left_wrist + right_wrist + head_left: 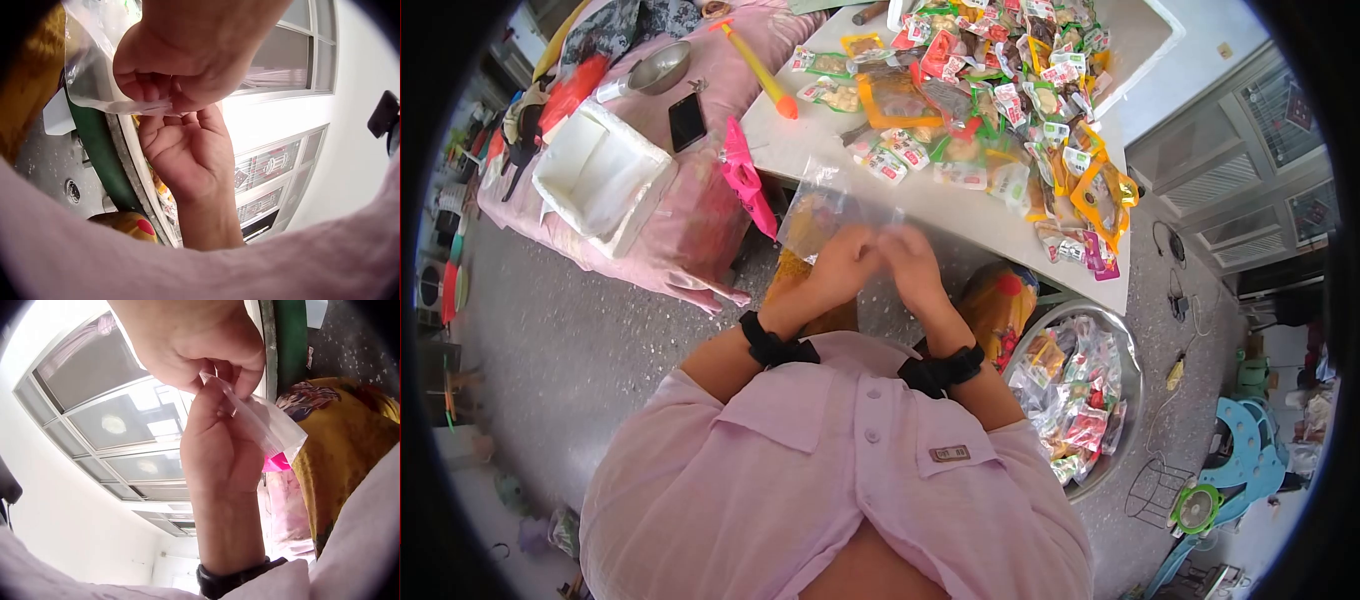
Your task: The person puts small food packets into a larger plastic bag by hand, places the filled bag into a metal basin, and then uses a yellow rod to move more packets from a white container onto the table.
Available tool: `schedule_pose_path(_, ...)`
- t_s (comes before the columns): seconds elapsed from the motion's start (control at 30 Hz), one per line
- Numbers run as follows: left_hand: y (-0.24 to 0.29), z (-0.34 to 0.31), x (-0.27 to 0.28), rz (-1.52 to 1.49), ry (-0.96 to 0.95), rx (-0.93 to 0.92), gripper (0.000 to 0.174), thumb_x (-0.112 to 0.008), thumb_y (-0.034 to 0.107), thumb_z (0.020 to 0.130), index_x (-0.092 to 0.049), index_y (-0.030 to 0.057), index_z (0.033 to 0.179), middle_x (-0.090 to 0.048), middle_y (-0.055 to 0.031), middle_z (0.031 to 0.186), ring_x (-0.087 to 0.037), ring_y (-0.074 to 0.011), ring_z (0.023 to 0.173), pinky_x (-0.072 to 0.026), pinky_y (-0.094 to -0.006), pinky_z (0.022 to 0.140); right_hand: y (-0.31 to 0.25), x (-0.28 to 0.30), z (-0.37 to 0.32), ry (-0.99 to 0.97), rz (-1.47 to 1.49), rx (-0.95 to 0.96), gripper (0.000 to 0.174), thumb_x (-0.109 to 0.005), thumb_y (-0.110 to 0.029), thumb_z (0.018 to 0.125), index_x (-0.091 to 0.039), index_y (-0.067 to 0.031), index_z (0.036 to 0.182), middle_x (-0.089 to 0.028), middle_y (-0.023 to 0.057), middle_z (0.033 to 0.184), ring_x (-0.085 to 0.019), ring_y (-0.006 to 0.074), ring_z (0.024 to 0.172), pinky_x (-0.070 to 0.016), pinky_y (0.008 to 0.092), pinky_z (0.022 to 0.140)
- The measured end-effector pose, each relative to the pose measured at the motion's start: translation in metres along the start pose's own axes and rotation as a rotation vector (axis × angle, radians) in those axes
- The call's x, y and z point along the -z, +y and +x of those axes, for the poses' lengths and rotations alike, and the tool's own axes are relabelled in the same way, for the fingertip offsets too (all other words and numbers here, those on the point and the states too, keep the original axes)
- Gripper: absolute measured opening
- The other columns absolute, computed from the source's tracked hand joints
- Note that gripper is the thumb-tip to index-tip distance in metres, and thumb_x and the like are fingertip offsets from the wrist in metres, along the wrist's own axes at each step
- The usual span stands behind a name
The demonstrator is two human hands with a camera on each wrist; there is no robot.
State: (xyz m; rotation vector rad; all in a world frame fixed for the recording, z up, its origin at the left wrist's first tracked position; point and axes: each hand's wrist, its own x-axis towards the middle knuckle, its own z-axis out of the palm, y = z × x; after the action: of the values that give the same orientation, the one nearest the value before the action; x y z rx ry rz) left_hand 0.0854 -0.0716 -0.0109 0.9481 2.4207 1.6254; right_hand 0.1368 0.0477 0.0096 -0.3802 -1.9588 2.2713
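Observation:
A clear plastic bag hangs between my two hands, just off the near edge of the table. My left hand grips its rim with thumb and curled fingers. Right beside it, my right hand pinches the same rim, the fingertips of both hands meeting. In the left wrist view the bag spreads out from under the left hand. In the right wrist view a creased corner of the bag sticks out past the left hand. The bag looks see-through, with no contents showing.
Many sealed snack packets cover the white table. A metal basin of packets stands at the right. Leftward are a white foam box, a phone, a pink bag and a yellow toy hammer.

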Motion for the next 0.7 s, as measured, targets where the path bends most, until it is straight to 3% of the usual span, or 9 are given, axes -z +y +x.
schedule_pose_path(0.1,0.016,-0.001,0.010,0.164,0.095,-0.038,0.008,-0.053,0.010,0.072,-0.050,0.0036,0.074,-0.051,-0.0136,0.068,-0.050,-0.0341,0.060,-0.0406,-0.0390,0.054,-0.006,-0.004,0.003,-0.027,-0.003,0.032,0.018,-0.052,-0.015,0.081,-0.053,0.0005,0.090,-0.056,0.0066,0.082,-0.053,0.0108,0.069,-0.0436,0.0224,0.059)
schedule_pose_path(0.2,0.026,0.005,0.023,0.353,0.254,-0.213,0.007,-0.055,0.003,0.071,-0.048,0.0034,0.072,-0.051,-0.0138,0.066,-0.051,-0.0306,0.058,-0.0418,-0.0344,0.051,-0.017,-0.004,0.010,-0.083,-0.303,0.181,0.014,-0.052,-0.012,0.080,-0.054,0.0000,0.085,-0.057,0.0076,0.075,-0.054,0.0128,0.066,-0.0436,0.0247,0.059)
schedule_pose_path(0.3,0.023,0.013,0.044,0.497,0.373,-0.352,0.009,-0.056,0.004,0.068,-0.048,0.0032,0.074,-0.052,-0.0126,0.069,-0.051,-0.0312,0.058,-0.0423,-0.0380,0.052,-0.007,-0.005,0.030,-0.075,-0.361,0.236,0.011,-0.051,-0.010,0.078,-0.053,0.0000,0.083,-0.056,0.0102,0.070,-0.055,0.0159,0.065,-0.0434,0.0276,0.059)
schedule_pose_path(0.43,0.043,0.022,0.079,0.726,0.499,-0.560,0.018,-0.058,0.002,0.063,-0.047,0.0028,0.077,-0.051,-0.0111,0.070,-0.052,-0.0274,0.060,-0.0433,-0.0350,0.054,-0.016,-0.012,0.051,0.010,-0.376,0.331,0.011,-0.050,-0.008,0.077,-0.053,0.0002,0.083,-0.056,0.0121,0.071,-0.055,0.0194,0.066,-0.0433,0.0297,0.061)
schedule_pose_path(0.6,0.061,0.040,0.078,0.762,0.460,-0.669,0.020,-0.058,0.000,0.061,-0.048,0.0040,0.078,-0.051,-0.0093,0.070,-0.052,-0.0257,0.062,-0.0428,-0.0346,0.054,-0.037,-0.035,0.074,0.021,-0.164,0.395,0.012,-0.050,-0.010,0.077,-0.052,0.0003,0.084,-0.057,0.0135,0.072,-0.056,0.0242,0.068,-0.0435,0.0315,0.062)
schedule_pose_path(0.7,0.041,0.061,0.073,0.832,0.387,-0.576,0.016,-0.056,0.003,0.062,-0.050,0.0061,0.076,-0.050,-0.0077,0.067,-0.053,-0.0249,0.062,-0.0430,-0.0347,0.054,-0.033,-0.028,0.094,0.044,-0.403,0.525,0.016,-0.054,-0.012,0.076,-0.052,0.0017,0.084,-0.057,0.0160,0.076,-0.055,0.0290,0.072,-0.0431,0.0340,0.066)
